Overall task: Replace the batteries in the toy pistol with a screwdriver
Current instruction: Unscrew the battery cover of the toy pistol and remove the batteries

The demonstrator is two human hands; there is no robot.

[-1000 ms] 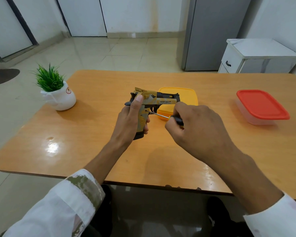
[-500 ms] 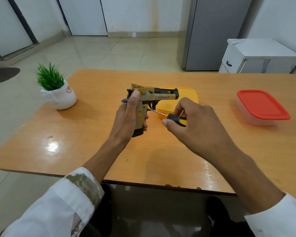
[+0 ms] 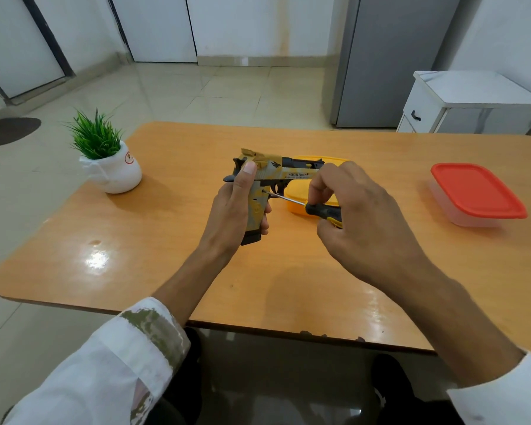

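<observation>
Toy pistol (image 3: 295,174) upright, barrel rightward

A glossy, orange-brown wooden table (image 3: 288,286) with rounded corners carries 3 items. A small green plant in a white pot (image 3: 117,171) stands near the left edge, its shadow falling to the right. A yellow plastic container (image 3: 299,190) sits around the middle of the far half, partly hidden. A clear container with a red lid (image 3: 475,191) rests near the right edge, well apart from the yellow one. A bright patch of reflected light glares on the near-left part of the top, and small chips mark the near edge. The table stands on a pale tiled floor (image 3: 227,96).
</observation>
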